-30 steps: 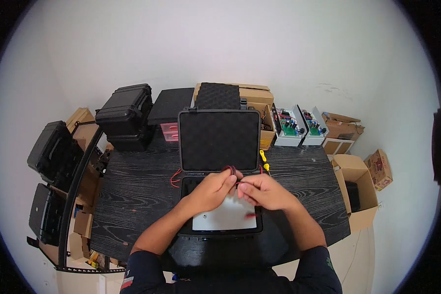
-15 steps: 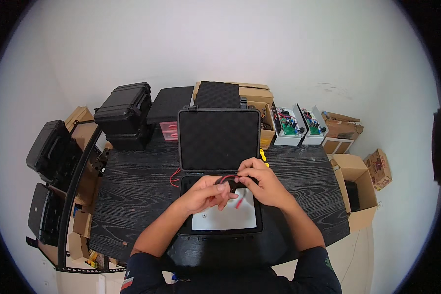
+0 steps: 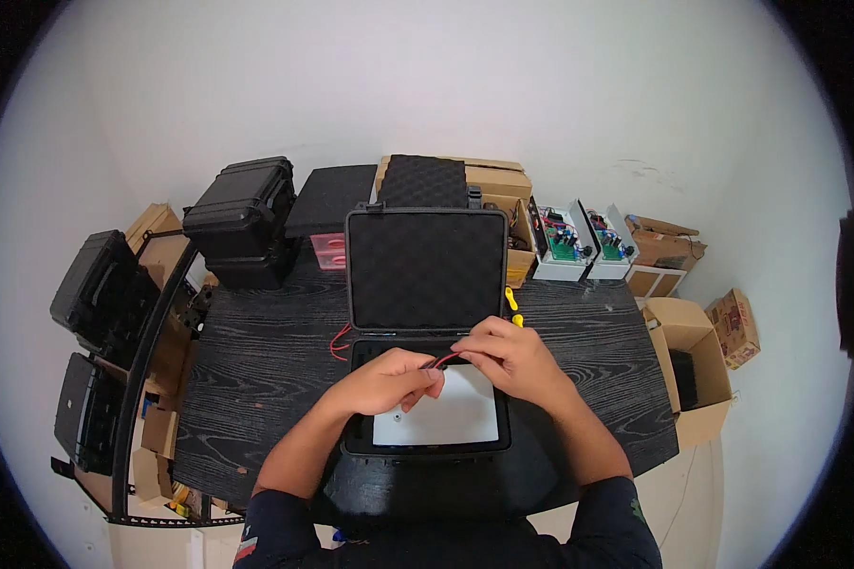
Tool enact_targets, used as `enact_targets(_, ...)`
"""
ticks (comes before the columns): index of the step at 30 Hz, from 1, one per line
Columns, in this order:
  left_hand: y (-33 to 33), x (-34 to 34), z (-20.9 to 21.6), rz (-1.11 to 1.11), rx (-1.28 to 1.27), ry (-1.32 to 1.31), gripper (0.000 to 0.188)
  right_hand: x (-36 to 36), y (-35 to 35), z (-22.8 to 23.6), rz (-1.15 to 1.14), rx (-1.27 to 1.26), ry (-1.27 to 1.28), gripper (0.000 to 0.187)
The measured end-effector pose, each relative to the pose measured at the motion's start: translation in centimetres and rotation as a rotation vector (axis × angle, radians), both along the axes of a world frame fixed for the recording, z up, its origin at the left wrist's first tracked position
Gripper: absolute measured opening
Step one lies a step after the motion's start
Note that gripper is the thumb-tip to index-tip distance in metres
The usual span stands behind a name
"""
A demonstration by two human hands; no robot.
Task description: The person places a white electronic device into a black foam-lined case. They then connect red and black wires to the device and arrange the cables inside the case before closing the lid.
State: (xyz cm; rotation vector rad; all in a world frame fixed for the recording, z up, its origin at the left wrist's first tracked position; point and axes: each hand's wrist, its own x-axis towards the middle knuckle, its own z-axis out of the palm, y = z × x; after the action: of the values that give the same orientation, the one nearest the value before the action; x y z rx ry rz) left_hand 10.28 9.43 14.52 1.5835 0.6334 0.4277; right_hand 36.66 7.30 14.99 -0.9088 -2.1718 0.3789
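Note:
Between my two hands runs a thin red and black cable (image 3: pixel 451 357). My left hand (image 3: pixel 389 383) is closed, pinching the cable between thumb and fingers. My right hand (image 3: pixel 514 360) grips the cable with thumb and fingertips, a little farther right. Both hands are over an open black hard case (image 3: pixel 506 417). A flat white panel (image 3: pixel 436 422) lies in its base, partly covered by my left hand. The raised lid (image 3: pixel 427 270) is lined with dark foam. Most of the cable is hidden by my fingers.
Red wires (image 3: pixel 338 343) lie left of the case. Yellow-handled tools (image 3: pixel 511 300) are at its right. Black cases (image 3: pixel 242 213) and cardboard boxes stand behind and left. White enclosures with green circuit boards (image 3: pixel 567 248) sit back right, and an open carton (image 3: pixel 690 365) stands beyond the table's right edge.
My left hand has turned and closed over the cable, and the dark loop at its fingers no longer shows. The red end that hung below my right hand is out of sight.

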Motion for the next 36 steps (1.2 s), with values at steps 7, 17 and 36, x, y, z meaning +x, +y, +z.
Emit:
enact_targets(7, 1.2, -0.9, -1.7, -0.285, -0.237, -0.101, 0.041, 1.5, 0.8, 1.6, 0.467, -0.310, -0.049, 0.007)
enact_targets(17, 0.8, 0.0, -4.7, -0.155, -0.524, -0.793, 0.035, -0.6, 0.6, -0.7, 0.176, -0.225, 0.074, 0.007)
enact_targets(36, 0.7, 2.8, -4.7, 0.377, -0.046, -0.923, 0.030, -3.6, -0.3, -4.1, 0.174, -0.165, 0.160, 0.025)
